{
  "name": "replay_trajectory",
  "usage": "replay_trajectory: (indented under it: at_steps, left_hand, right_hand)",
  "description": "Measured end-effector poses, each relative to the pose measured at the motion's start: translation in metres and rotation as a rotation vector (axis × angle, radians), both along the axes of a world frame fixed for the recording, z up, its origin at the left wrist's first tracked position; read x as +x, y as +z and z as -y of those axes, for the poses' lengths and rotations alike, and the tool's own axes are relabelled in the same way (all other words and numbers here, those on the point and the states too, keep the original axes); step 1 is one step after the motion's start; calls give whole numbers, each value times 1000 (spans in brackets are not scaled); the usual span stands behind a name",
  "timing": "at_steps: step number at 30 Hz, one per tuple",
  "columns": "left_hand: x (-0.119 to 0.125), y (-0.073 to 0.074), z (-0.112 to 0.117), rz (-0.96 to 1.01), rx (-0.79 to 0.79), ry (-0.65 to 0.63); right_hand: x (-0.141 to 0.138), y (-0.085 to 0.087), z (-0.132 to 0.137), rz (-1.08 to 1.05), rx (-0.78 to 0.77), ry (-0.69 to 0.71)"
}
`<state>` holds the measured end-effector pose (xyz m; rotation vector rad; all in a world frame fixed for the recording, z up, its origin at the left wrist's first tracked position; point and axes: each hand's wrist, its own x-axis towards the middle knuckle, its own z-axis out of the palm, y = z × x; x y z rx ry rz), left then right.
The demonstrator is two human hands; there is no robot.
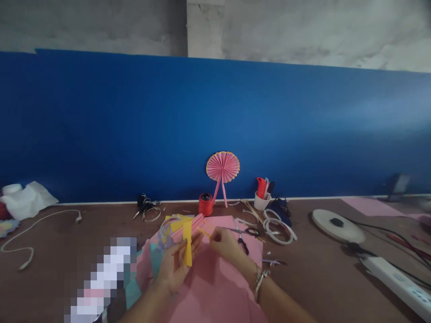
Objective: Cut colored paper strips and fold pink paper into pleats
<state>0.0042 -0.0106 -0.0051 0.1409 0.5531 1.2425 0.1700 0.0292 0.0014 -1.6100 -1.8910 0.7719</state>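
In my left hand (173, 267) is a yellow paper strip (187, 244), standing upright between thumb and fingers. My right hand (227, 244) is closed in a pinch just to the right, near a thin yellow sliver (204, 233); whether the fingers grip it I cannot make out. Beneath both hands lie large pink paper sheets (215, 287). Pleated pink paper (188, 228) rests behind the left hand. Scissors (243, 244) with black handles lie on the pink sheets, right of my right hand.
A pink pleated fan (222, 167) leans against the blue partition (151, 125), beside a red spool (205, 205). A white cup (262, 200) holds pens and a red tool. Coiled white tubing (279, 231) lies at right, with a power strip (400, 282) farther over. A white cable (50, 212) lies left.
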Motion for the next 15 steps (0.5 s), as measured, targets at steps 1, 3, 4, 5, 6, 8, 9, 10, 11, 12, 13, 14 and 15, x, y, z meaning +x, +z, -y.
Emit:
replay_trajectory:
  at_steps: [1,3,4,5,6,8,9,10,11,12,13,14,15]
  left_hand:
    - [1,1,0,-32,-15,29]
    - [3,3,0,-102,-30,81]
    - [4,3,0,-142,-29,105]
    - [5,3,0,-186,-16,123]
    - [7,2,0,-229,14,134]
    - [9,0,1,-307,108,139]
    - [10,-1,1,-337,152,129]
    - [11,-3,1,-358,187,119]
    - [12,-4,1,-373,209,114]
    - [14,-6,0,-385,224,113]
    - [15,-8,0,-396,235,121]
    - [16,-9,0,-408,243,132]
    - [18,-11,0,-426,252,137]
  right_hand:
    - [3,2,-5,43,27,-27]
    - [6,5,-16,140,86,-56]
    - [7,7,-21,184,111,-51]
    - [6,8,-26,223,131,-32]
    - [6,9,-30,254,147,-7]
    - [4,12,-36,298,167,48]
    - [3,13,-37,311,174,69]
    - [3,15,-36,326,184,83]
    - [3,16,-34,327,198,83]
    - [3,17,-30,296,207,69]
    - [2,16,-25,241,203,65]
    - [1,15,-20,130,184,56]
    - [0,13,-13,-12,132,74]
